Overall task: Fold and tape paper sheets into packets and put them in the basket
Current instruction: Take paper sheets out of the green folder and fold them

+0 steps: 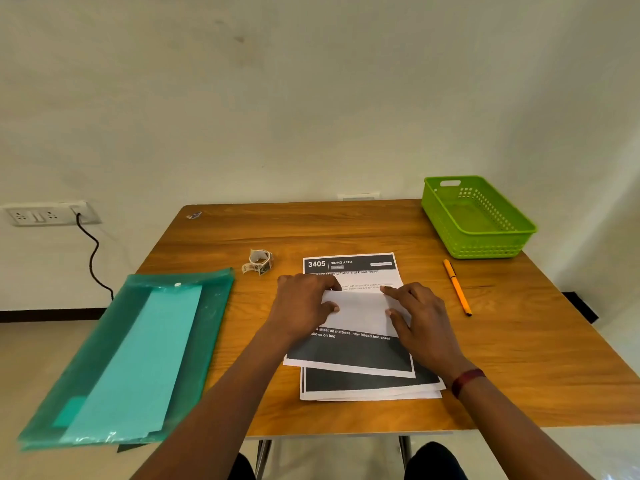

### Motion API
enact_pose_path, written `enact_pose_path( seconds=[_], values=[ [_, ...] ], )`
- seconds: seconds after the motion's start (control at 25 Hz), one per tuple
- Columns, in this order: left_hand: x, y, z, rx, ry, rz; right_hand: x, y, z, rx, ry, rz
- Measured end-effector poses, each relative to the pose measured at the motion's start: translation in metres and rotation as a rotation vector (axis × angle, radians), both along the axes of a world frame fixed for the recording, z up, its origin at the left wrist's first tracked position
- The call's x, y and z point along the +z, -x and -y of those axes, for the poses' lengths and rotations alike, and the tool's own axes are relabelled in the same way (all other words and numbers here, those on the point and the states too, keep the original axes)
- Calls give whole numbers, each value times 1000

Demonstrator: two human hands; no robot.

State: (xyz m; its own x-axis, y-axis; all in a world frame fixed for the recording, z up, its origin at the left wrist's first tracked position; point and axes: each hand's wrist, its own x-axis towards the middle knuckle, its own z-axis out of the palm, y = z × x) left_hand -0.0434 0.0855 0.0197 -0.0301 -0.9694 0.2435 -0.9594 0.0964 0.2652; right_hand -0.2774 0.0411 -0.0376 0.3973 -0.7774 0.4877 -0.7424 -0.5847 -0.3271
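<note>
At the middle of the worktop (346, 226), right in front of the person, the top sheet (360, 311) lies on a stack of printed sheets (370, 389), its lower part turned up so the blank back shows as a white flap. The left hand (304, 303) pinches the flap's left edge, fingers curled over the fold and thumb on top. The right hand (419, 320) is spread, forefinger stretched to the flap's far right corner and thumb on its right edge, pressing it down. Paper like this looks light, thin and limp. I'd expect it to slide on the sheets beneath and spring open unless creased hard, so the edges and corners are the places to hold it. A tape roll (258, 263) sits just left of the stack and an orange pen (457, 287) to the right. The green basket (485, 247) waits at the far right corner, and a green folder (131, 355) overhangs the worktop's left edge.
</note>
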Motion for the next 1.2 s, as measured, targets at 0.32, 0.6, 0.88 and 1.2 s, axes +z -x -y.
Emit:
enact_pose_path(
  seconds=[0.32,0.6,0.88,1.2],
  values=[
    [-3,-6,-10,-46,44,-36,3,6,-7,89,90,120],
    [-36,-2,-32,-43,-116,-80,-14,7,-20,82,35,54],
    [-76,7,-44,-112,-191,-27,-20,5,-26,25,-130,-103],
    [-79,11,-43,-120,-266,177,-14,-23,-33,9,-198,-358]
  ],
)
